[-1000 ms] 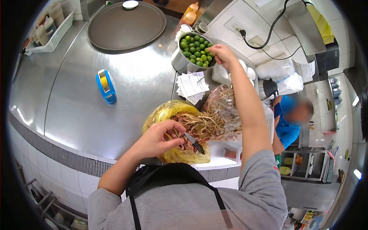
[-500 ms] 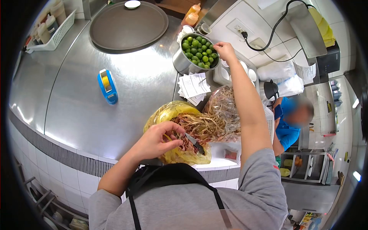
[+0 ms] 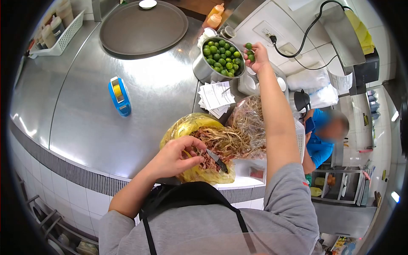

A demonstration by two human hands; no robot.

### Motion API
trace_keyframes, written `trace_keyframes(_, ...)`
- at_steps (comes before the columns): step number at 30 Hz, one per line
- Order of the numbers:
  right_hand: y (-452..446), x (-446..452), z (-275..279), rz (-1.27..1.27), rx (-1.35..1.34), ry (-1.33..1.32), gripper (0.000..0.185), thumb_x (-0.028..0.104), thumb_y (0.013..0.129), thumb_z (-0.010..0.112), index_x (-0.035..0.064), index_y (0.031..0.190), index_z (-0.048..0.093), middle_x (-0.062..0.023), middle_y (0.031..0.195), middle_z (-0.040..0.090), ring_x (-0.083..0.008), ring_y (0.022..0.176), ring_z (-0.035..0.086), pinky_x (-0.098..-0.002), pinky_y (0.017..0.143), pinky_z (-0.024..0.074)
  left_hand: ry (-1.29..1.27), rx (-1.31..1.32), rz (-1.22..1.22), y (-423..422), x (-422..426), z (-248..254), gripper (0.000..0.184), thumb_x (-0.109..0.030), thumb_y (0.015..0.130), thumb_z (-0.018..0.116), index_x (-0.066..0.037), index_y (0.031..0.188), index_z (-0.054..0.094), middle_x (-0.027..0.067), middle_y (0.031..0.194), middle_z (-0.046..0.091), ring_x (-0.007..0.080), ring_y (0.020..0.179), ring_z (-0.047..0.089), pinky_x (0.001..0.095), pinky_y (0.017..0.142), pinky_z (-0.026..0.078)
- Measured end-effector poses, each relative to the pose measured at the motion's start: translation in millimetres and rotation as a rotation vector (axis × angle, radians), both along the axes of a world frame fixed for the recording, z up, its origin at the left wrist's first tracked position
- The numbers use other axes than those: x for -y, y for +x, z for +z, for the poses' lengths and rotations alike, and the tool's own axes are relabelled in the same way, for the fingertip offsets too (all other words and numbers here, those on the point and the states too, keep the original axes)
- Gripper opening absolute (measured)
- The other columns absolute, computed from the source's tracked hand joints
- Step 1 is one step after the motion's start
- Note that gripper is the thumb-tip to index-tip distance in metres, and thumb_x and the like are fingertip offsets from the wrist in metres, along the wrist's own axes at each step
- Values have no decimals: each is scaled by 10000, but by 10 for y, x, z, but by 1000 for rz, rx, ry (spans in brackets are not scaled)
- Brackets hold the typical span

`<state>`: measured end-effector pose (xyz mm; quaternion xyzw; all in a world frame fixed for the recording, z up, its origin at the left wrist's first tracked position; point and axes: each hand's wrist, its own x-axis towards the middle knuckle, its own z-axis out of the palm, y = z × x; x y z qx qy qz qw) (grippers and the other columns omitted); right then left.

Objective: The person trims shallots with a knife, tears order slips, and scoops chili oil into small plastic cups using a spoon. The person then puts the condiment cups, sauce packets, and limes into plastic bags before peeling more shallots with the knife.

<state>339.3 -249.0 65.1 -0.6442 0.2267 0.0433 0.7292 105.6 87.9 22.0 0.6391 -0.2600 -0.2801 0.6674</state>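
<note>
My right hand (image 3: pixel 257 58) grips small green limes (image 3: pixel 250 57), two showing at its fingertips, just beyond the rim of a metal pot (image 3: pixel 200 68) full of limes (image 3: pixel 221 57). My left hand (image 3: pixel 180 156) hovers over a yellow plastic bag (image 3: pixel 170 127), thumb and fingers apart, with nothing visible between them. Close to its fingertips a small knife (image 3: pixel 217 160) with a dark handle rests on reddish dried pieces in the bag. Pale, stringy dried strands (image 3: pixel 231 138) spill beside them, next to a clear plastic bag (image 3: pixel 248 112) holding more.
A blue tape dispenser (image 3: pixel 120 97) and a large round brown tray (image 3: pixel 144 27) are on the steel counter (image 3: pixel 85 127). Paper slips (image 3: pixel 216 97) lie below the pot. Sauce bottles (image 3: pixel 213 20) stand behind it. A person in a blue shirt (image 3: pixel 318 144) is at the right.
My right hand has drawn back from the pot's rim toward the right, and limes now show in its fingers. My left hand and the knife have stayed in place.
</note>
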Motion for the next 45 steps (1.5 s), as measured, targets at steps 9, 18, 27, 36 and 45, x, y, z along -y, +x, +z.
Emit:
trace_keyframes(9,-42,18,-140,337,54,-1149,170,201,696,653,116,839,621,-54,731,539,-176,626,577,-311,533,473,-41,-12,-5,6,30,-4,255,-124,748,654,-22,964,563,54,914,599,125,731,585,256,625,467)
trace_keyframes(18,24,83,-187,605,233,-1494,276,183,660,639,143,933,633,-61,796,613,-212,708,602,-329,633,483,0,8,6,-37,22,85,240,-107,754,648,-22,962,563,60,893,594,118,721,585,247,619,467)
trace_keyframes(27,-2075,133,1113,254,369,-386,236,134,794,553,31,998,493,-59,624,502,-126,473,454,-229,441,369,14,-53,-269,-370,621,435,231,-108,749,639,-14,948,572,50,840,579,96,698,574,235,591,466)
trace_keyframes(36,-4408,1220,732,173,-7,-456,310,134,695,565,6,977,552,-38,727,518,-76,537,481,-188,396,339,69,498,-346,-1239,1880,158,178,-103,725,593,-20,879,561,109,848,535,229,671,557,328,608,472)
trace_keyframes(45,-4436,968,-86,887,79,-1388,227,128,611,646,52,808,561,-123,764,562,-305,725,560,-388,627,450,439,1403,-66,-1947,2753,-332,124,-113,684,564,-63,797,582,29,795,483,171,721,527,298,547,457)
